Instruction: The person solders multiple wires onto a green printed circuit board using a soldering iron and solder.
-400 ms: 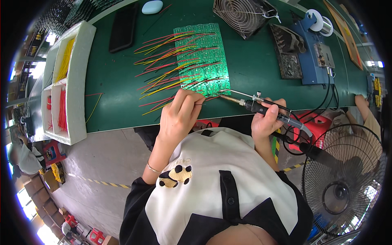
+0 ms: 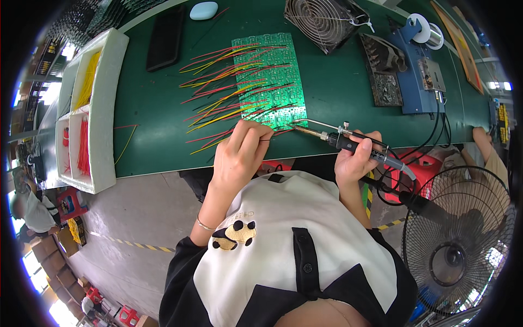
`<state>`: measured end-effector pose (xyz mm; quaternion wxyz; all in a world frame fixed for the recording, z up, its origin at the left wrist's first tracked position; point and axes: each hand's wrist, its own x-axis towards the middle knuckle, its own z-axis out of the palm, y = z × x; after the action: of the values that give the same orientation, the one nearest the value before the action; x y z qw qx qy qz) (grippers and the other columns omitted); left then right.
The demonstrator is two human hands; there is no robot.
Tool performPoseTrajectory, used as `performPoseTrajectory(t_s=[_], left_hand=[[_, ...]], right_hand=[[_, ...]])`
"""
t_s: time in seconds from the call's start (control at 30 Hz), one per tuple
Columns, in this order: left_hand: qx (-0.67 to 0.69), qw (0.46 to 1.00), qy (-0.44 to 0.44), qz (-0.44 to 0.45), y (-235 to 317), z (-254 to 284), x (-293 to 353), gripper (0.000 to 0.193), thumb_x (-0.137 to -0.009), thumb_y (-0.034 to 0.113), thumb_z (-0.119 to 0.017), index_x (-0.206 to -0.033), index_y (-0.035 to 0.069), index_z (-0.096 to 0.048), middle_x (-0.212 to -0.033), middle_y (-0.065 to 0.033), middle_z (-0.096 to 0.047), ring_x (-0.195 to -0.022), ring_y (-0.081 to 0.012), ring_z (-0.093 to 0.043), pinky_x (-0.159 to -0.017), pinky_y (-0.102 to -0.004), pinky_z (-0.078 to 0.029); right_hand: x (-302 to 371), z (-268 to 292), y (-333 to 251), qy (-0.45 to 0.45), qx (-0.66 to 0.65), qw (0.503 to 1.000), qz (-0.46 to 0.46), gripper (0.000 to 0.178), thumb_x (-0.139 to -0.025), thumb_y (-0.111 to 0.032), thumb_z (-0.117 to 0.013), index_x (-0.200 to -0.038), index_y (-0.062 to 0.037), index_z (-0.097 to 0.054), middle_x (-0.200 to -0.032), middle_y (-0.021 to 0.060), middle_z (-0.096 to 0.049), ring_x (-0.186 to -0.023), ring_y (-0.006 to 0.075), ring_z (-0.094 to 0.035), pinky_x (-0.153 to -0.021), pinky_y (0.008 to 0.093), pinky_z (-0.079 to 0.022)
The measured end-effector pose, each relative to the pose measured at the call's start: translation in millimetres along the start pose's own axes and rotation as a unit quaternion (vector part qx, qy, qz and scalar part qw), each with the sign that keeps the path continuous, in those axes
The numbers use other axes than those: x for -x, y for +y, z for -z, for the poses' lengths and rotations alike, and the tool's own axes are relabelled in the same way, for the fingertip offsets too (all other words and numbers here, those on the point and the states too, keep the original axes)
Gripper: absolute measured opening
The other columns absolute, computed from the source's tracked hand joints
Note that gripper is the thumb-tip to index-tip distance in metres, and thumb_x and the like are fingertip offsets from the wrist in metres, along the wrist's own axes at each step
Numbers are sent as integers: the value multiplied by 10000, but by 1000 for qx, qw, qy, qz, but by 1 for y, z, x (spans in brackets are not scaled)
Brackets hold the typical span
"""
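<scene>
A green circuit board panel (image 2: 298, 82) lies on the green bench, with rows of red, yellow and black wires (image 2: 218, 90) trailing off its left side. My right hand (image 2: 357, 158) is closed round a soldering iron (image 2: 343, 143); a thin metal solder feed tube runs along the iron. Its tip meets the near edge of the panel. Just left of that tip, my left hand (image 2: 242, 147) pinches a thin black wire (image 2: 265, 140) at the board's near edge. The fingertips partly hide where the wire touches the board.
On the left stands a white divided tray (image 2: 103, 131) of yellow and red wires. A black phone (image 2: 165, 38) lies behind it. Towards the back right are a small metal fan (image 2: 325, 24), a blue solder feeder (image 2: 417, 71) and a solder spool (image 2: 436, 35). A floor fan (image 2: 457, 240) is at my right.
Both hands and the iron hold nearly the same place. At the far left, another person has shifted slightly.
</scene>
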<state>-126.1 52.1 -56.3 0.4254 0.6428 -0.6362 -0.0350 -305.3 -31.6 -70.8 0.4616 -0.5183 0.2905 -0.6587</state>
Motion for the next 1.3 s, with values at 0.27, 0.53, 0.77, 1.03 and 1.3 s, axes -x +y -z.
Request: performPoseTrajectory(t_s=[0.27, 0.53, 0.77, 1.03, 1.3], left_hand=[[-2, 1000, 3, -1, 1, 0, -1, 191, -661, -100, -628, -802, 3, -550, -783, -85, -565, -642, -217, -589, -527, -291, -480], [-22, 999, 3, -29, -1, 2, 0, 160, -686, -51, -625, -821, 4, -558, -798, -68, -523, -622, -189, -575, -474, -283, -463], [-18, 1000, -3, -10, 3, 3, -1, 109, -746, -68, -569, -839, -11, -581, -803, -103, -555, -609, -236, -572, -497, -304, -464], [-21, 1000, 14, -1, 2, 1, -1, 157, -710, -69, -618, -840, 11, -585, -797, -84, -556, -621, -223, -569, -506, -300, -467], [-38, 998, 29, -33, -3, -2, -1, 152, -708, -29, -634, -830, 25, -563, -797, -52, -521, -607, -175, -567, -476, -271, -469]], right_hand=[[0, 1, -1, 29, -13, 999, -32, 252, -880, -201, -465, -721, -8, -429, -741, 18, -411, -589, 67, -387, -514, 209, -331], [-2, -6, -2, 61, -5, 998, -17, 259, -889, -207, -456, -717, -13, -446, -723, -1, -405, -495, 42, -320, -456, 195, -282], [0, 0, -1, -1, -1, 1000, -25, 279, -889, -214, -466, -702, -7, -453, -712, 3, -403, -481, 43, -312, -430, 196, -257], [-1, 0, -2, 0, -1, 999, -38, 291, -885, -217, -469, -685, -6, -459, -707, 10, -413, -490, 50, -326, -436, 198, -267], [-13, 3, -7, -78, 41, 996, -15, 276, -868, -205, -488, -711, 17, -443, -719, 49, -434, -619, 110, -459, -580, 251, -426]])
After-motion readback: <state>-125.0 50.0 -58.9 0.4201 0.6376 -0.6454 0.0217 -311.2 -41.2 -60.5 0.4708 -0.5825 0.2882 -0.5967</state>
